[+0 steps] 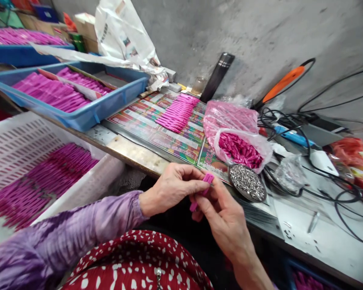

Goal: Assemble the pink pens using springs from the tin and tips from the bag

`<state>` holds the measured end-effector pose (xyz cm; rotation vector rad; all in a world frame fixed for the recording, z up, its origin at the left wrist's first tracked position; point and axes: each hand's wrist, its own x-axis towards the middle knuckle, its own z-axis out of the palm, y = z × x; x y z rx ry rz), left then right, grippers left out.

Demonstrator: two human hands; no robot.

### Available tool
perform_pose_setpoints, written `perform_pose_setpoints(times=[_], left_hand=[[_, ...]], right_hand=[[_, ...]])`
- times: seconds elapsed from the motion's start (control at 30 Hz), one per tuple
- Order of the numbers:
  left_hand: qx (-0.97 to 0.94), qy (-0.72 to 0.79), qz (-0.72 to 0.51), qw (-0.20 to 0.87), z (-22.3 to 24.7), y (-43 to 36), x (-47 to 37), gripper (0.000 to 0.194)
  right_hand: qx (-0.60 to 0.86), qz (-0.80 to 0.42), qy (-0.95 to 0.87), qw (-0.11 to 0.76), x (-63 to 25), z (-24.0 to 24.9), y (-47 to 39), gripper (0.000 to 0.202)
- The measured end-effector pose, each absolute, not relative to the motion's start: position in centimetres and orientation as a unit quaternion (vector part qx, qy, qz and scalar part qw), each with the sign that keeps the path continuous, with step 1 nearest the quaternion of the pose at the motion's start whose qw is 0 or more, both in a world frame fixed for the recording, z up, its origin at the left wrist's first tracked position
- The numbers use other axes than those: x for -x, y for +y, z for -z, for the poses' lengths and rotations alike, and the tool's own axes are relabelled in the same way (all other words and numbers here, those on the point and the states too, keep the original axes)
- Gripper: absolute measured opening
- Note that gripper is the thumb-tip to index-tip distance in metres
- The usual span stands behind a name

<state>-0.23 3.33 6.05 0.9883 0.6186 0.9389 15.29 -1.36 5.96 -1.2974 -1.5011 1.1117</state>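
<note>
A slim magenta plastic piece is held between both hands just in front of the bench edge. My left hand pinches its upper end between thumb and fingers. The fingers of my right hand close round its lower part, so much of the piece is hidden. Right beside the hands stands a round dish of small silvery metal pins. Behind it, an open plastic bag holds many small magenta parts. A neat row of long magenta pieces lies on the printed sheet.
A blue tray with magenta pieces sits at the left on the bench. Below it is a white slatted basket holding more. A black cylinder leans at the wall. Tangled black cables and an orange-handled tool occupy the right.
</note>
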Motion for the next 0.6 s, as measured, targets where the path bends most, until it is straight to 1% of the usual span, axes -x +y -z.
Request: perform_pose_setpoints(times=[0.17, 0.3, 0.37, 0.5, 0.6], left_hand=[[-0.49, 0.26, -0.456, 0.696, -9.1, 6.1, -0.1, 0.032], [-0.498, 0.244, -0.486, 0.676, -10.6, 7.8, -0.4, 0.04], [-0.504, 0.237, -0.493, 0.668, -11.0, 8.4, -0.4, 0.04], [-0.524, 0.238, -0.497, 0.65, -11.4, 9.3, -0.4, 0.036], [-0.527, 0.242, -0.5, 0.644, -11.3, 9.7, -0.4, 0.039]], right_hand=[[0.491, -0.398, -0.625, 0.459, -15.7, -8.6, 1.8, 0.052], [0.463, -0.393, -0.638, 0.473, -15.8, -9.6, 3.8, 0.045], [0.454, -0.395, -0.641, 0.477, -15.7, -10.0, 4.6, 0.043], [0.453, -0.398, -0.642, 0.473, -15.6, -10.5, 5.6, 0.051], [0.45, -0.401, -0.639, 0.478, -15.7, -10.4, 6.0, 0.053]])
